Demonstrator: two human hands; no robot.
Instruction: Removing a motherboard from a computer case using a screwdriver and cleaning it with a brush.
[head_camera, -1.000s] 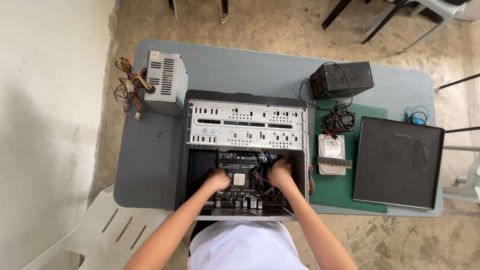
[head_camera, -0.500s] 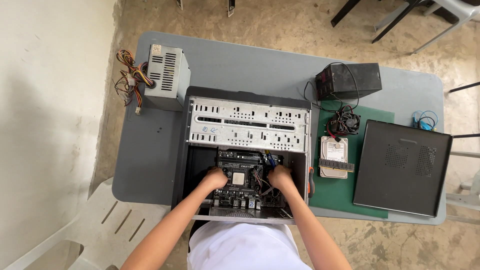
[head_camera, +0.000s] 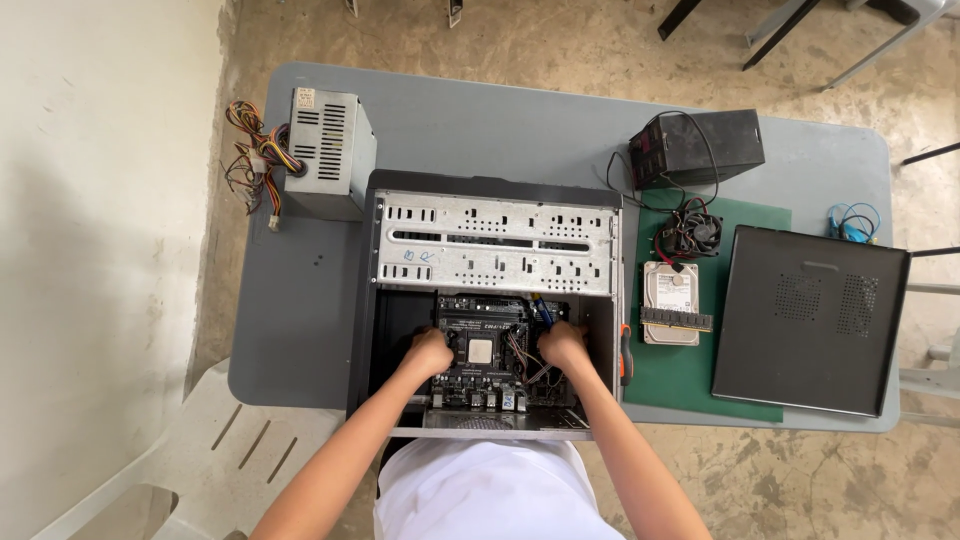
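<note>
An open black computer case (head_camera: 400, 190) lies on a grey table (head_camera: 500, 110), with a perforated metal drive cage (head_camera: 495, 243) across its upper half. Below the cage sits a black motherboard (head_camera: 482, 325) with a square silver processor (head_camera: 481, 351) in the middle. My left hand (head_camera: 428, 352) rests on the board's left edge, fingers curled against it. My right hand (head_camera: 563, 345) grips the board's right edge among loose coloured wires. Both hands are inside the case, either side of the processor.
A grey power supply (head_camera: 325, 150) with a wire bundle lies at the table's far left. Right of the case a green mat (head_camera: 700, 375) carries a small fan (head_camera: 700, 232), a hard drive (head_camera: 670, 285), a memory stick and a screwdriver (head_camera: 625, 352). A black box (head_camera: 715, 140) and the case's side panel (head_camera: 810, 320) lie further right.
The view has shifted slightly. Both hands stay on the motherboard's edges inside the case, in nearly the same places.
</note>
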